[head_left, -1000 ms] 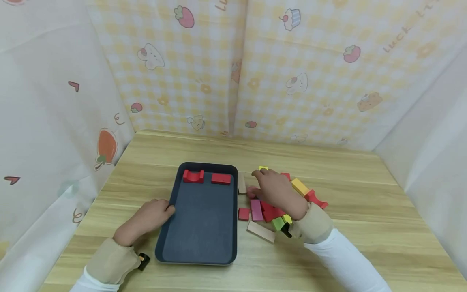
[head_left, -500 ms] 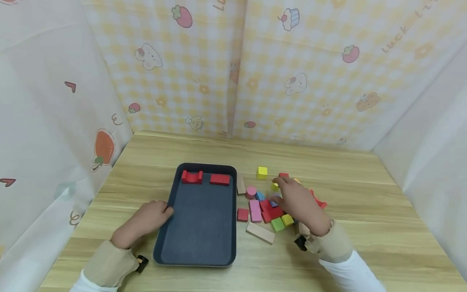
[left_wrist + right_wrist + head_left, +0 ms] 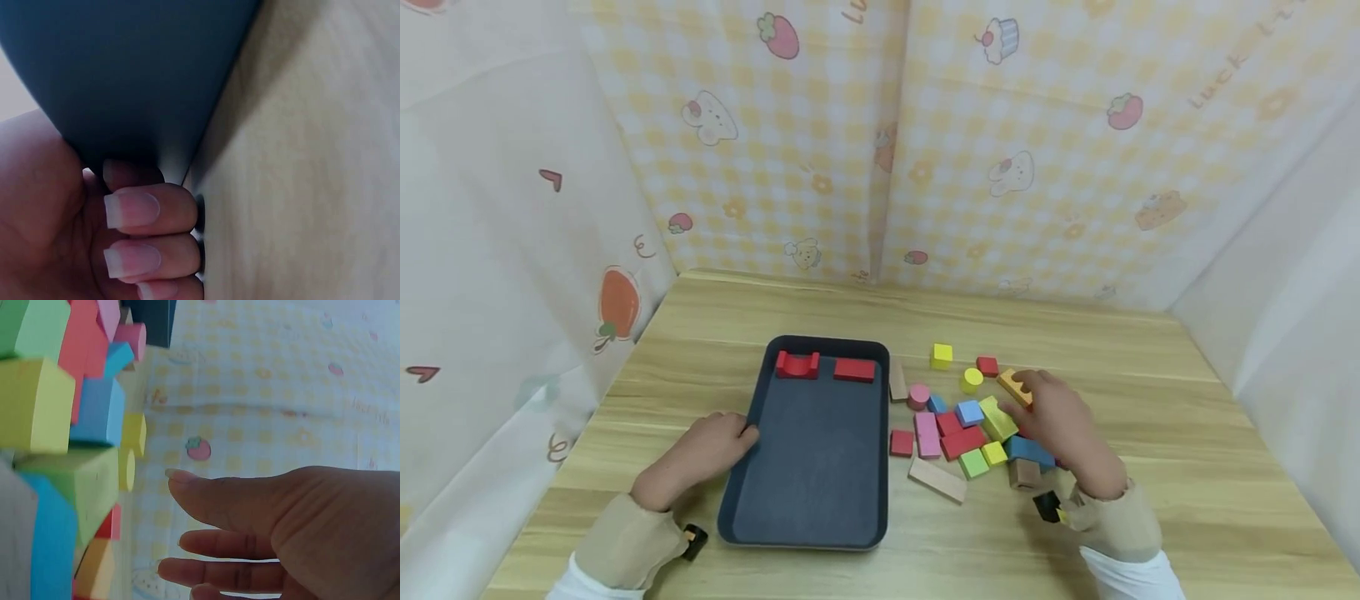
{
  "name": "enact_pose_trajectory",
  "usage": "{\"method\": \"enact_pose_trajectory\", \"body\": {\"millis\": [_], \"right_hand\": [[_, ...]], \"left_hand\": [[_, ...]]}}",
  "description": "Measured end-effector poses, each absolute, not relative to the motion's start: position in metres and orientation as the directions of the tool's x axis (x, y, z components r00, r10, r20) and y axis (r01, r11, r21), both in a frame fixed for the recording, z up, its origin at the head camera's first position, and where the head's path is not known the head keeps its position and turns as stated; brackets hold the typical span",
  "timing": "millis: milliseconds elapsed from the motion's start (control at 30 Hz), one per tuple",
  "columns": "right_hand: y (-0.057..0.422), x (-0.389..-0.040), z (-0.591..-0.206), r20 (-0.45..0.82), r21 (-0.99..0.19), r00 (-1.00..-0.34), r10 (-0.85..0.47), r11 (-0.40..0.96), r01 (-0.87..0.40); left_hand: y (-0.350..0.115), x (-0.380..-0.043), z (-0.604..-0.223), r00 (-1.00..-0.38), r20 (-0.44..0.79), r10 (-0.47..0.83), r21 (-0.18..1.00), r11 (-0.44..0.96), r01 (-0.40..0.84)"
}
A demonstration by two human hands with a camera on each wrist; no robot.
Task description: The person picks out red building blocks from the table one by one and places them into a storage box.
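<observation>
A dark tray (image 3: pixel 808 458) lies on the table, with a red arch-cut block (image 3: pixel 797 367) and a red rectangular block (image 3: pixel 854 370) near its far end. My left hand (image 3: pixel 700 454) grips the tray's left edge; the left wrist view shows its fingers (image 3: pixel 140 209) curled against the tray wall. Over the right side of the loose blocks hovers my right hand (image 3: pixel 1063 421), thumb and fingers apart and nothing between them. Nearest to it are an orange block (image 3: pixel 1015 386), a yellow-green block (image 3: pixel 997 419) and a blue block (image 3: pixel 1032 452). It partly hides a red block.
Several coloured wooden blocks lie scattered right of the tray, among them a yellow cube (image 3: pixel 942 357), a yellow cylinder (image 3: pixel 972 381), a pink cylinder (image 3: pixel 918 397) and a plain wood plank (image 3: pixel 937 480). A patterned curtain (image 3: pixel 820 167) hangs behind the table.
My right hand has moved rightward across the blocks, from near the pink cylinder to the orange block, uncovering the blocks in between. My left hand and the tray stay in place.
</observation>
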State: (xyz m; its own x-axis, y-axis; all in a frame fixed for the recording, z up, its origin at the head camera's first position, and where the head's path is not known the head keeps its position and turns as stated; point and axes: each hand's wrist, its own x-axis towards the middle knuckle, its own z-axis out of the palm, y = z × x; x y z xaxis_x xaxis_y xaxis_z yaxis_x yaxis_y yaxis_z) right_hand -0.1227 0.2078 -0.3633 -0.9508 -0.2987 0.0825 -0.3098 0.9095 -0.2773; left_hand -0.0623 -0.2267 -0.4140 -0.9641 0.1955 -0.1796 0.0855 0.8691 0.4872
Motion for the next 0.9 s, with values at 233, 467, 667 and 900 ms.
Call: {"method": "enact_pose_trajectory", "body": {"millis": [233, 467, 667, 900], "right_hand": [[0.227, -0.125, -0.365, -0.011, -0.267, -0.970, -0.244, 0.935, -0.232], [0.244, -0.127, -0.357, -0.039, -0.243, -0.971, -0.234, 0.945, -0.218], [0.253, -0.133, -0.356, -0.055, -0.233, -0.975, -0.216, 0.952, -0.198], [0.259, -0.134, -0.366, -0.141, -0.229, -0.969, -0.201, 0.959, -0.166]], "left_hand": [[-0.228, -0.059, -0.415, -0.965, -0.167, 0.204, 0.482, 0.871, 0.101], [-0.226, -0.064, -0.414, -0.964, -0.167, 0.209, 0.487, 0.867, 0.104], [-0.224, -0.066, -0.412, -0.964, -0.168, 0.206, 0.486, 0.868, 0.101], [-0.224, -0.064, -0.411, -0.963, -0.180, 0.202, 0.474, 0.875, 0.096]]}}
